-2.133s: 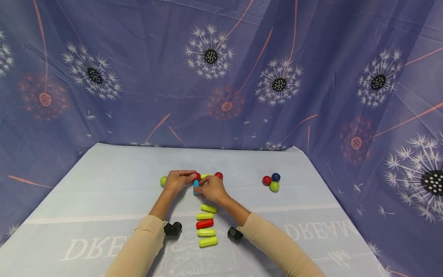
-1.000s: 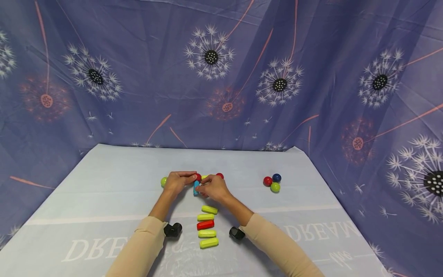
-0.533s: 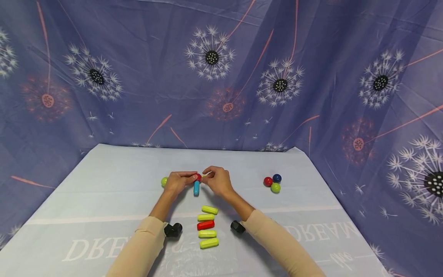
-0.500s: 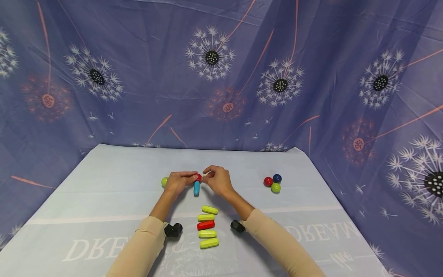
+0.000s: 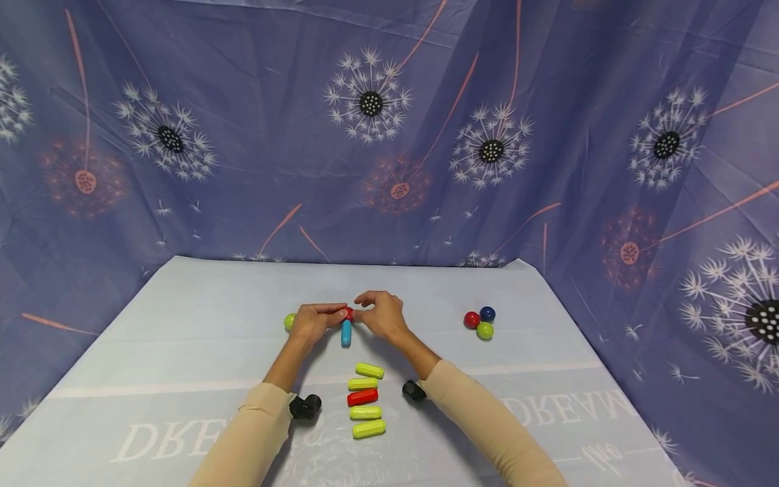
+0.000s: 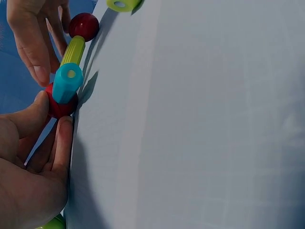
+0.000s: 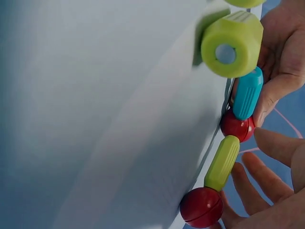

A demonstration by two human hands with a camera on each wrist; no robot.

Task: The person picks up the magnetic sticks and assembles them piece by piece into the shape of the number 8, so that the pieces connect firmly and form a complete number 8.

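My left hand (image 5: 312, 322) pinches a red ball (image 7: 234, 125) between thumb and fingers. A light-blue rod (image 5: 345, 333) is joined to that ball and points toward me. From the same ball a yellow-green rod (image 7: 222, 163) runs to a second red ball (image 7: 201, 207), hidden behind my right hand in the head view. My right hand (image 5: 383, 318) hovers beside the yellow-green rod with its fingers loosely bent. Its thumb tip is right at the pinched ball, and no grip on the rod shows.
Several yellow-green rods (image 5: 368, 429) and a red rod (image 5: 362, 398) lie in a column nearer me. A green ball (image 5: 289, 322) sits left of my left hand. Grouped at the right are a red ball (image 5: 471, 320), a dark blue ball (image 5: 487, 314) and a green ball (image 5: 485, 331).
My right hand has let go of the light-blue rod and moved up and slightly right, beside the yellow-green rod. My left hand stays on the red ball.
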